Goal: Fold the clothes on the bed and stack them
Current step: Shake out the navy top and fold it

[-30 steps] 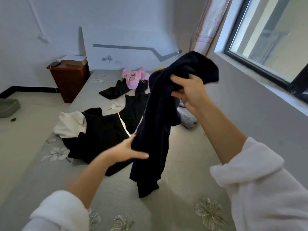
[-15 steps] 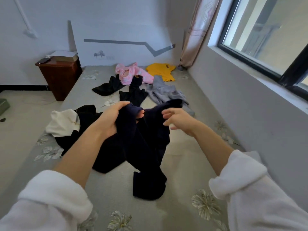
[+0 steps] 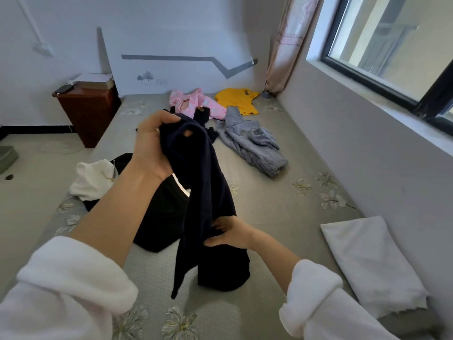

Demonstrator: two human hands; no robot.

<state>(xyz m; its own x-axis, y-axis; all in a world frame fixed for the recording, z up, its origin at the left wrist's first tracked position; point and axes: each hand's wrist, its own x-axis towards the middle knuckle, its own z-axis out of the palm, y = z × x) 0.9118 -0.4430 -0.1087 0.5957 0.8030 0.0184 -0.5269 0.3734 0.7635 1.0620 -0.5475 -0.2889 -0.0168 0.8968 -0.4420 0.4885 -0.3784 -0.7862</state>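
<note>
Navy garment (image 3: 206, 187), bunched a moment ago, now hanging long with its end on the bed (image 3: 282, 212), left hand (image 3: 153, 146) raised, fingers (image 3: 159, 119) curled round its top, right hand (image 3: 235, 235) lower, pinching its middle

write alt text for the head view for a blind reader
A person holds a dark navy garment over a bed, left hand gripping its top, right hand gripping lower down. A pink garment, a yellow top and a grey sweater lie unfolded beyond.
</note>
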